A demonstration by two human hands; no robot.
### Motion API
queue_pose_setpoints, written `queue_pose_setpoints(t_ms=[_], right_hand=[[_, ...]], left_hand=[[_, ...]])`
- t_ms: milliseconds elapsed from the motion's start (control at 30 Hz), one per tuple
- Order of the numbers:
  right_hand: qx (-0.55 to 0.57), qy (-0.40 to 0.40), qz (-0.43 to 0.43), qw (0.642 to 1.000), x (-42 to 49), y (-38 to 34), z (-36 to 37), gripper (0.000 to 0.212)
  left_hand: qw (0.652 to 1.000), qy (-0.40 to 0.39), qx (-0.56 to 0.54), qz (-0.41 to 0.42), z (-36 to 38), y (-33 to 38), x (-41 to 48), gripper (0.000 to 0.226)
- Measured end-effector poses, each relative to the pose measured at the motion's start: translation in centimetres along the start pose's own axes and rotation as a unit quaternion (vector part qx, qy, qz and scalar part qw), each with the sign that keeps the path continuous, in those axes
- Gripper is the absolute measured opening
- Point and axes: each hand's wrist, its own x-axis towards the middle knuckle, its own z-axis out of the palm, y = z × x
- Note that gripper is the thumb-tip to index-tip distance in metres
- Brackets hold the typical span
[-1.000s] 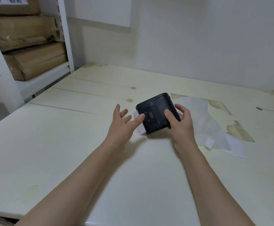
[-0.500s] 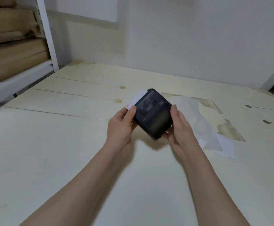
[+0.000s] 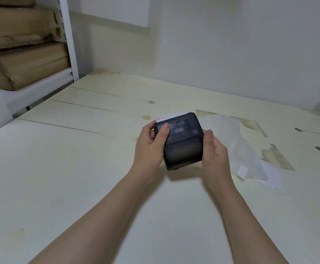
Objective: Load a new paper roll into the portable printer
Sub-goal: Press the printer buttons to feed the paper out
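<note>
I have the printer (image 3: 180,141) gripped between left hand (image 3: 151,147) and right hand (image 3: 213,151) at frame centre; paper (image 3: 171,116) already protrudes, so next I'd judge checking the lid.

Left hand (image 3: 151,144) at 9 o'clock, right hand (image 3: 213,152) at 3, both seemingly clasped inward, forearms extended.

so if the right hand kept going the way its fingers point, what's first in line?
The right hand is already against the printer, so that comes first. Past it, up and left, lies bare table. Depth is hard to judge from one view.
</note>
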Motion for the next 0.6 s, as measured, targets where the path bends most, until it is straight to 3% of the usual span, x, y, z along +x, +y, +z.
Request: queue_pose_setpoints(t_ms=[333,500,600], right_hand=[[-0.012,0.158,-0.082,0.984,0.31,-0.10,0.94,0.055],[-0.009,0.147,-0.091,0.985,0.51,-0.69,0.88,0.044],[0.011,0.083,-0.034,0.996,0.72,-0.62,0.90,0.035]], left_hand=[[0.999,0.009,-0.048,-0.010,0.75,0.66,-0.37,0.028],[0.999,0.028,-0.040,0.003,0.84,1.01,-0.76,0.031],[0.999,0.030,-0.033,-0.007,0.85,1.06,-0.63,0.032]])
